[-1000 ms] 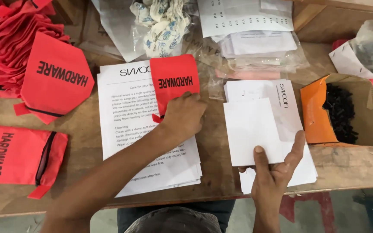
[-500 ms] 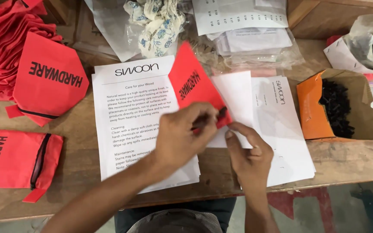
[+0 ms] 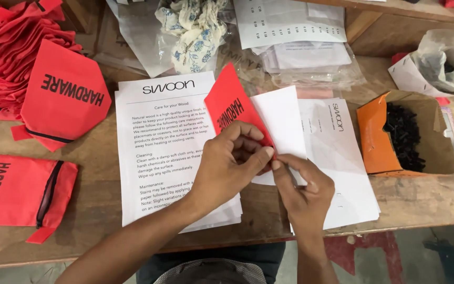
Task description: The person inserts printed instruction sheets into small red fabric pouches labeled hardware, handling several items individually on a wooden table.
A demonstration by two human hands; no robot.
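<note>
My left hand (image 3: 232,165) grips a small red fabric pouch (image 3: 229,105) with black lettering, tilted up over the table's middle. My right hand (image 3: 300,184) pinches a folded white sheet (image 3: 282,118) at the pouch's lower edge, where both hands meet. Whether the sheet's end is inside the pouch is hidden by my fingers. Under my left forearm lies a stack of printed white instruction sheets (image 3: 164,142). A second stack of white leaflets (image 3: 342,158) lies under my right hand.
More red pouches are piled at the far left (image 3: 17,42); one (image 3: 64,97) rests on the table and another (image 3: 17,192) near the front edge. An open orange box of black screws (image 3: 403,134) stands at right. Plastic bags, floral cloth (image 3: 193,31) and papers (image 3: 290,23) lie behind.
My left hand lifted the red pouch off the table and tilted it up. My right hand brought a white sheet from the right stack to the pouch's edge.
</note>
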